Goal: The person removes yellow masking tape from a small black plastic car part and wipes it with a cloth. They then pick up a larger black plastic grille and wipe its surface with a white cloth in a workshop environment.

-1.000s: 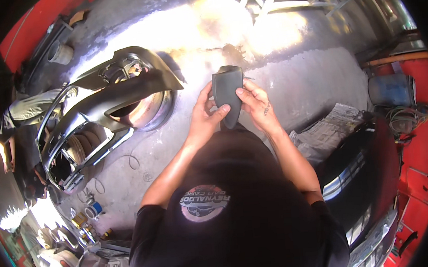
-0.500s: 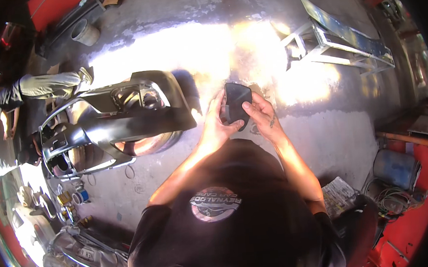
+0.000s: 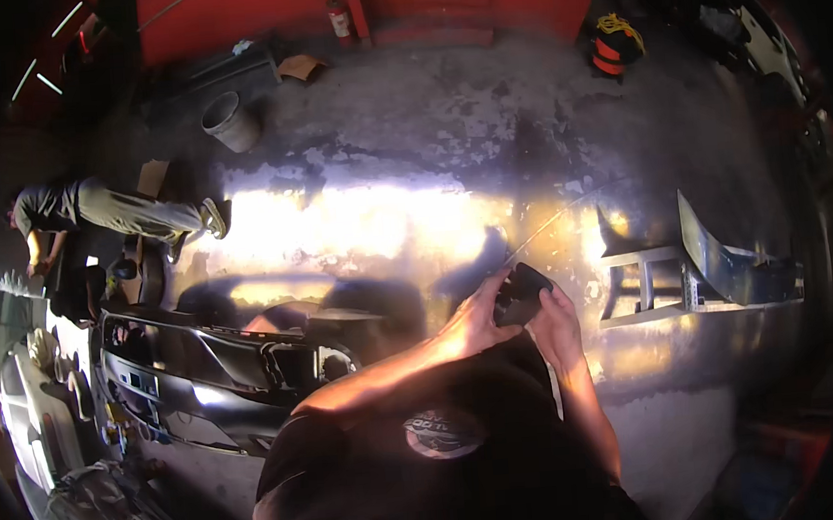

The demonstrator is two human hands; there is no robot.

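Between my two hands, in front of my chest, is a small black piece with rounded corners (image 3: 525, 289). It is palm-sized, and its exact kind cannot be made out. My left hand (image 3: 480, 319) grips its left side, the fingers partly hidden behind it. My right hand (image 3: 558, 325) holds the right edge, fingers curled against it. To the left of my hands, a large black car bumper (image 3: 180, 397) with open grille sections rests at about knee height.
A metal stand (image 3: 644, 283) bearing a curved dark panel (image 3: 738, 265) is on the right. At far left a person (image 3: 108, 206) bends forward. Farther off are a grey bucket (image 3: 230, 124), cardboard (image 3: 301, 68), a fire extinguisher (image 3: 340, 20) and an orange-red container with yellow cord (image 3: 612, 51).
My view has swung, so the far red wall shows and the bumper appears lower. The black piece has tilted within my hands, and both hands still hold it.
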